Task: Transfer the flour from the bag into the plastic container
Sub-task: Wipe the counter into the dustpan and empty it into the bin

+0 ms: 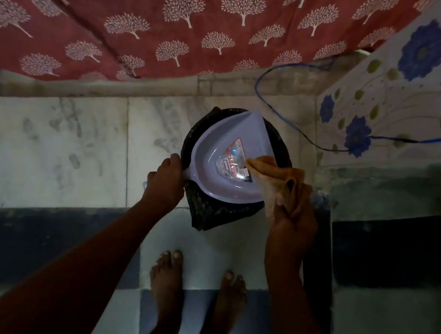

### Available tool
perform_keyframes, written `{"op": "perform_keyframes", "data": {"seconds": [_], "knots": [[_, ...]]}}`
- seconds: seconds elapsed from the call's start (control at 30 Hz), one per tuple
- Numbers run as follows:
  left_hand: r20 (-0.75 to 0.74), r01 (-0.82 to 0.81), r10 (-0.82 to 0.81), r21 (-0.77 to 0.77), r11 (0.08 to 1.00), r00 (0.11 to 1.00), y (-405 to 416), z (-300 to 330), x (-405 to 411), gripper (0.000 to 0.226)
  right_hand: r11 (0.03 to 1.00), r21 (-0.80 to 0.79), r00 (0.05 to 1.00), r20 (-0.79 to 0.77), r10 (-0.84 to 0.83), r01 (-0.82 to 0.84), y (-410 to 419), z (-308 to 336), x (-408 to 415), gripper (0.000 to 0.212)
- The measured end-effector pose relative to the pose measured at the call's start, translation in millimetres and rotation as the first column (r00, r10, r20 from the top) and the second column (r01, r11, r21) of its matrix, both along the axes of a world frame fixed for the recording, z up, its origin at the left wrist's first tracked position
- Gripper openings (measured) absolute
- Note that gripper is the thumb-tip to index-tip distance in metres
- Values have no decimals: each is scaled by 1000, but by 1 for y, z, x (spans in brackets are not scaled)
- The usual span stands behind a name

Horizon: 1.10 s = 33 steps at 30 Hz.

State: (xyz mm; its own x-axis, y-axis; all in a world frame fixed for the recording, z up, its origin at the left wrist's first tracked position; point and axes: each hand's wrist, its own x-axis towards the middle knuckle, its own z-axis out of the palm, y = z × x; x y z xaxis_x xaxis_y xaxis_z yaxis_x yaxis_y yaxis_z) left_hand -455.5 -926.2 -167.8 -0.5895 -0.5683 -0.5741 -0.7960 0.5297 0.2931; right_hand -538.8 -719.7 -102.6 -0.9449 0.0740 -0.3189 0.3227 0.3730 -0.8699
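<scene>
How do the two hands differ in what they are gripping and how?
The left hand clamps the rim of the lilac plastic dustpan, held over a black-lined bin. The right hand bunches an orange-brown cloth whose tip touches the dustpan's inside. The left hand sits at the pan's left edge, the right at its right. Both are closed.

Both forearms are bare up to the frame edge, with no sleeve visible. The left hand [166,178] and the right hand [293,220] wear no gloves. The two feet [167,282] are bare.
</scene>
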Motion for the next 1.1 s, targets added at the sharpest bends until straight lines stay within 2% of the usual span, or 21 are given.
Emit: {"op": "perform_keyframes", "data": {"seconds": [0.17,0.33,0.43,0.47,0.5,0.53,0.57,0.6,0.63,0.67,0.77,0.83,0.9,1.0,1.1], "knots": [[-35,-32,34,60,998,999,-6,-11,-1,34,1000,-25,1000,-27,8,-8,-13,-2,-6,54],[-38,-198,201,66,978,979,-5,16,-4,59,999,17,999,-30,42,-41,-12,8,-1,43],[-162,-306,322,118,945,933,2,64,-14,39,989,50,989,-51,140,-137,-9,31,7,41],[-176,-381,421,224,897,890,5,87,-20,35,980,38,978,-68,196,-194,-7,44,10,42],[-138,-482,570,398,781,810,9,114,-29,36,967,10,963,-92,255,-255,-6,62,11,42],[-13,-566,705,586,580,709,13,145,-36,40,946,-24,939,-132,317,-323,-6,80,11,43],[147,-591,761,727,351,632,18,177,-41,44,922,-30,909,-183,375,-387,-5,103,10,45],[267,-591,754,783,193,600,21,210,-44,46,893,-44,870,-251,425,-449,-2,128,9,44],[333,-582,735,807,101,590,25,237,-46,45,862,-23,828,-291,479,-506,1,149,7,42],[344,-564,720,822,79,603,28,270,-49,41,833,-2,788,-325,523,-553,6,173,5,40],[289,-502,710,858,105,642,39,349,-47,30,747,185,674,-335,659,-638,20,233,3,45],[262,-464,694,878,117,671,48,404,-43,21,692,180,625,-315,714,-699,26,281,3,46],[195,-415,677,892,178,709,57,442,-35,15,634,241,578,-268,771,-735,29,329,5,47],[63,-368,699,882,295,712,67,498,-20,18,602,287,567,-201,799,-746,43,403,15,47],[4,-326,697,886,331,717,77,541,2,31,645,300,574,-295,764,-703,58,453,40,50]]}}
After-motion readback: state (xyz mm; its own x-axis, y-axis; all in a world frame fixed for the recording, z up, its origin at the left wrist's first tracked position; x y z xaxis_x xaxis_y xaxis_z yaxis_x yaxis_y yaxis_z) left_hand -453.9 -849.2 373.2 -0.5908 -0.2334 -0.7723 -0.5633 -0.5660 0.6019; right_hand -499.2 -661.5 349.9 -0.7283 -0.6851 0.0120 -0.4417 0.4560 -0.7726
